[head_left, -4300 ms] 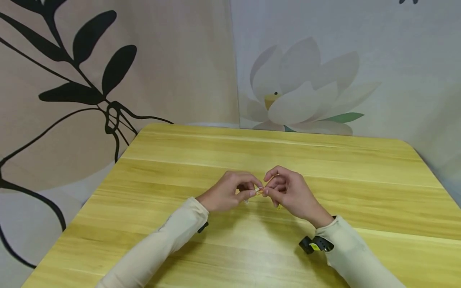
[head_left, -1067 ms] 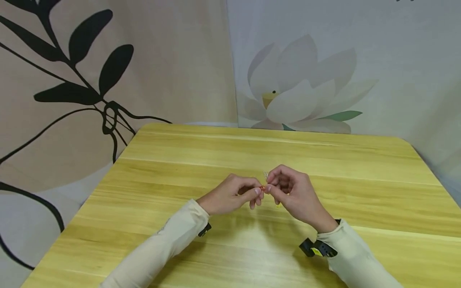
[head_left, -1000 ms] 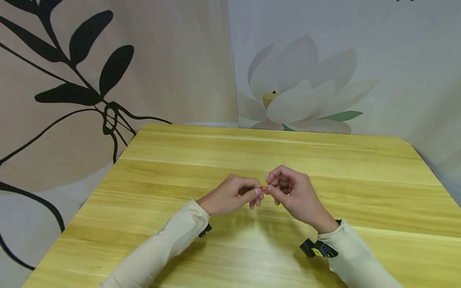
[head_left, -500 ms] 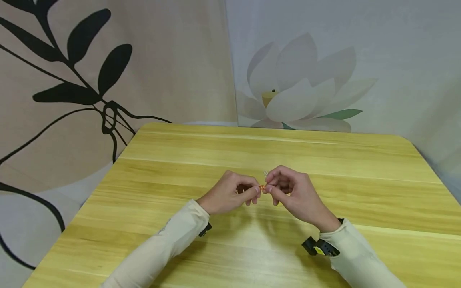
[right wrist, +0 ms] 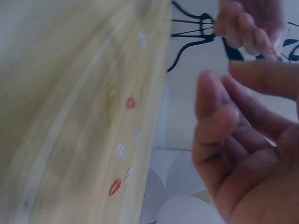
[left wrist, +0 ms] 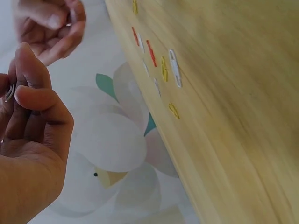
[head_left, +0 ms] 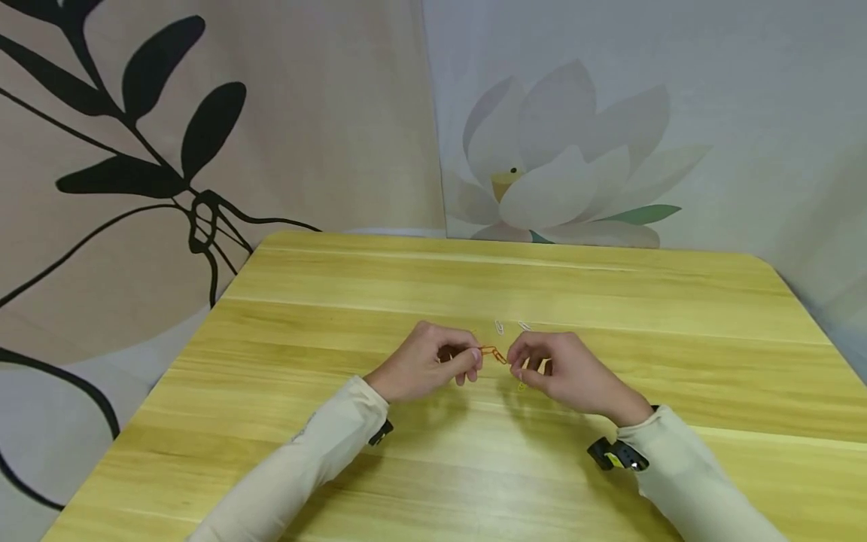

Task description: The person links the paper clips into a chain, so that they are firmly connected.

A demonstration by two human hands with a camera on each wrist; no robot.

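Note:
My left hand (head_left: 430,363) pinches one end of a short chain of linked orange-red paper clips (head_left: 498,355) above the table. The chain droops to the right from the thumb and index finger. Close to its free end is my right hand (head_left: 565,370), thumb and index finger apart in the right wrist view, where no clip shows between them. A pale metallic bit (left wrist: 10,92) shows between the left fingers in the left wrist view; how it joins the chain is hidden.
Loose paper clips lie on the wooden table (head_left: 339,301): white ones (head_left: 499,327) behind the hands, a yellow one (head_left: 521,387) beneath the right hand. The left wrist view shows several more, including a red clip (left wrist: 152,52). A printed wall (head_left: 339,113) stands behind.
The right hand has moved right and away from the left, its fingers parting from the clips. The orange-red chain now shows between the hands, and white clips behind them are uncovered.

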